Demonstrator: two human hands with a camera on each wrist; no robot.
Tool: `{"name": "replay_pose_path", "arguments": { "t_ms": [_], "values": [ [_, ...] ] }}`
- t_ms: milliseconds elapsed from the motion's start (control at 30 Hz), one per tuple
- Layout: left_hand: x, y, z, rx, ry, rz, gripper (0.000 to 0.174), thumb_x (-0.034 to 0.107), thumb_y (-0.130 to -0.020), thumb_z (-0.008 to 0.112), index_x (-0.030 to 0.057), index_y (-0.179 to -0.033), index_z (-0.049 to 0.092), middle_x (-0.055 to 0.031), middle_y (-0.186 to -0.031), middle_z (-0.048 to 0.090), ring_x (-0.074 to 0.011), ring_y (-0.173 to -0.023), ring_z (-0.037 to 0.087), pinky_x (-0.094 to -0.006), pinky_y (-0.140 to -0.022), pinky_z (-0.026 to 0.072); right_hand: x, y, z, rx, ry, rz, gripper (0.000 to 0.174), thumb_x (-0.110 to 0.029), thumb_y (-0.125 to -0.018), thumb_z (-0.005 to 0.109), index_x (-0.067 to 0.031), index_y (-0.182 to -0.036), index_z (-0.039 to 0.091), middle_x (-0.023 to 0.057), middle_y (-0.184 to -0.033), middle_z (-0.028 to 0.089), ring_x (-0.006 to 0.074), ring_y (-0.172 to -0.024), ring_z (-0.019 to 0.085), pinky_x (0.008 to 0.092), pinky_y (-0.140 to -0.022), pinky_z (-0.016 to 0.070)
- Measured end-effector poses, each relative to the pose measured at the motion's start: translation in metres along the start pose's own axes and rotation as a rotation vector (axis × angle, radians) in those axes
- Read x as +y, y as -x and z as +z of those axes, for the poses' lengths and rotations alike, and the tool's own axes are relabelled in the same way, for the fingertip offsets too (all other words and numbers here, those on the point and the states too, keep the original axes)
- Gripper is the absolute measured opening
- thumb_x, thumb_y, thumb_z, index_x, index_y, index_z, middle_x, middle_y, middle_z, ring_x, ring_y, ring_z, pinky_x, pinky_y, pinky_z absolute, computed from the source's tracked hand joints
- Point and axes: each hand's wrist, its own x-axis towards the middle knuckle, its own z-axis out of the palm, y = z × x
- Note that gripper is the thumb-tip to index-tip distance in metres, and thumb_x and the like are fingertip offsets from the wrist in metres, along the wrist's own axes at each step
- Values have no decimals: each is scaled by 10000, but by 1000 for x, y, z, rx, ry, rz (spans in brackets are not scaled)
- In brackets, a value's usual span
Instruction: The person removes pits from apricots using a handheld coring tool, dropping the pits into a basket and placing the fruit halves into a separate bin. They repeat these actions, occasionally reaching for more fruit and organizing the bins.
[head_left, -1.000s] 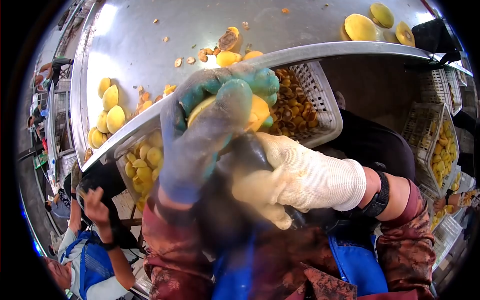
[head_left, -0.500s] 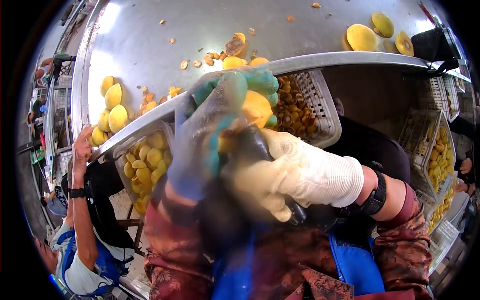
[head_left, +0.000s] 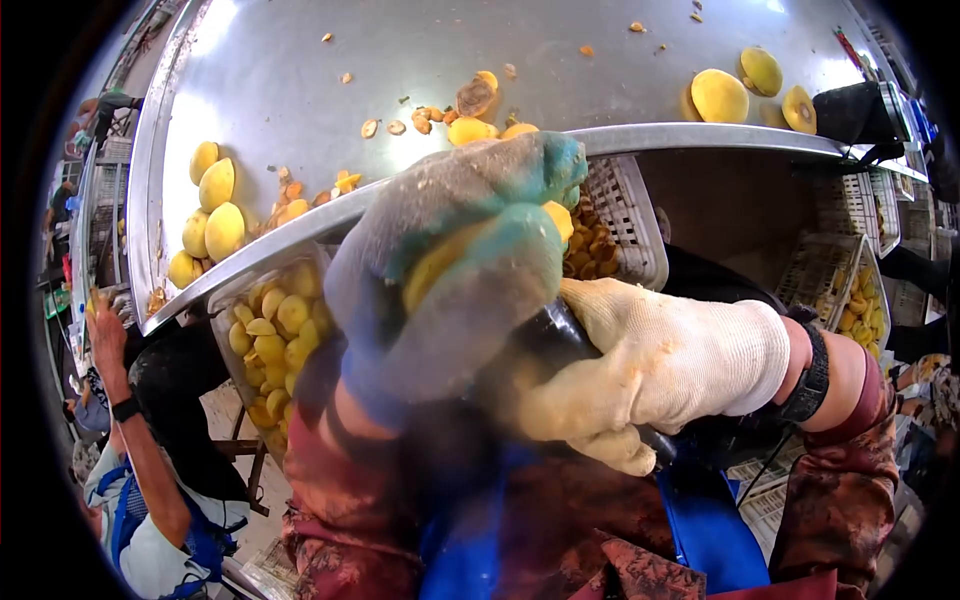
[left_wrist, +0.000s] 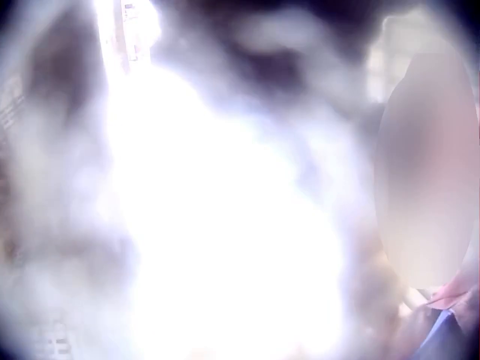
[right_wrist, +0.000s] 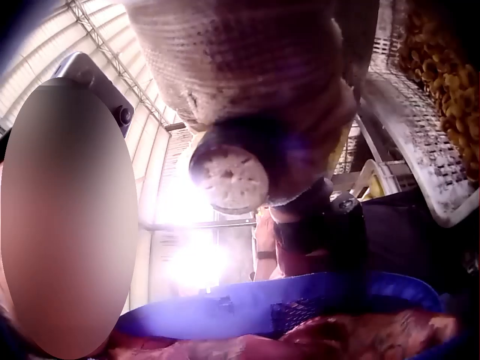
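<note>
My left hand (head_left: 485, 300), in a grey and teal rubber-coated glove, grips a yellow fruit (head_left: 559, 220) over the front edge of the metal table. Most of the fruit is hidden behind the fingers. In a white knit glove, my right hand (head_left: 670, 350) is wrapped round a black-handled tool (head_left: 565, 328), which slants up toward the fruit. Its working end is hidden at the left hand. The right wrist view shows the pale round butt (right_wrist: 231, 178) of that handle below the glove. Glare washes out the left wrist view.
Yellow fruits (head_left: 224, 232) lie at the left of the metal table (head_left: 500, 40), others (head_left: 720, 95) at its right, scraps (head_left: 422, 122) between. Below stand a crate of fruit halves (head_left: 270, 345) and a crate of brownish pieces (head_left: 640, 225). Another person's arm (head_left: 140, 410) is at left.
My left glove has turned and covers more of the yellow fruit. The right hand with the black-handled tool has moved slightly right and down. The other person's arm has shifted at left.
</note>
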Motion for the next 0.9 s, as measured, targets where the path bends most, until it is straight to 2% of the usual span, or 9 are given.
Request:
{"name": "replay_pose_path", "arguments": {
  "t_ms": [33, 167, 300, 367, 433, 533, 567, 667, 900],
  "values": [
    [-3, 1, 3, 22, -133, 82, 493, 316, -928, 570, -66, -1227, 482, -244, -1168, 585, -348, -1021, 619, -446, -844, 550, -5, 0, 3, 3, 55, 39, 194, -176, -823, 605, -29, -875, 490, 48, -562, 513, 143, -459, 534, 282, -427, 435],
    [5, -9, 4, 13, -404, 211, 492, 336, -935, 545, -55, -1228, 488, -234, -1149, 598, -324, -1001, 632, -426, -833, 553, -11, -6, 8, 17, 89, 32, 195, -141, -836, 616, -20, -934, 500, 46, -608, 529, 137, -459, 527, 276, -417, 423],
    [13, -8, -7, 55, -310, -26, 480, 321, -934, 536, -62, -1219, 491, -233, -1121, 611, -311, -971, 644, -416, -813, 559, -14, -7, 6, -23, -27, 73, 209, -107, -849, 628, -11, -994, 510, 44, -653, 546, 130, -459, 520, 271, -406, 410],
    [15, -6, -7, 82, -293, -56, 505, 327, -931, 542, -79, -1226, 482, -236, -1120, 610, -310, -971, 643, -410, -818, 555, -14, -8, 6, -63, -129, 99, 221, -89, -856, 633, -7, -1023, 515, 43, -676, 554, 127, -459, 517, 268, -401, 404],
    [14, -5, -6, 79, -320, 72, 559, 353, -930, 548, -99, -1248, 466, -238, -1129, 605, -311, -986, 636, -402, -835, 547, -13, -10, 7, -90, -168, 83, 235, -72, -862, 639, -3, -1053, 520, 41, -699, 562, 124, -459, 514, 265, -395, 398],
    [20, 0, -5, 104, 130, 2, 644, 393, -917, 579, -106, -1296, 431, -245, -1156, 588, -317, -1039, 611, -404, -875, 527, -13, -12, 10, -135, -123, -36, 180, -133, -856, 604, -12, -928, 491, 50, -573, 521, 138, -426, 508, 276, -398, 411],
    [24, -3, 1, 112, -158, 99, 658, 399, -912, 588, -107, -1300, 425, -244, -1162, 584, -315, -1041, 608, -404, -876, 525, -14, -13, 10, -147, -99, -71, 174, -157, -846, 589, -22, -872, 482, 57, -529, 505, 147, -424, 515, 282, -412, 428],
    [14, -6, -3, 120, -344, 243, 572, 354, -938, 566, -88, -1280, 444, -241, -1161, 582, -293, -1025, 607, -401, -866, 527, -26, -14, 17, 5, 47, 24, 189, -156, -848, 589, -11, -901, 480, 60, -532, 511, 152, -440, 536, 285, -421, 440],
    [16, -17, -15, 36, -173, 137, 415, 281, -962, 524, -62, -1196, 523, -215, -1096, 611, -278, -962, 623, -405, -863, 525, -37, -14, 19, 79, 73, 65, 170, -153, -854, 583, -18, -848, 481, 54, -530, 502, 147, -439, 524, 279, -420, 428]
  ]
}}
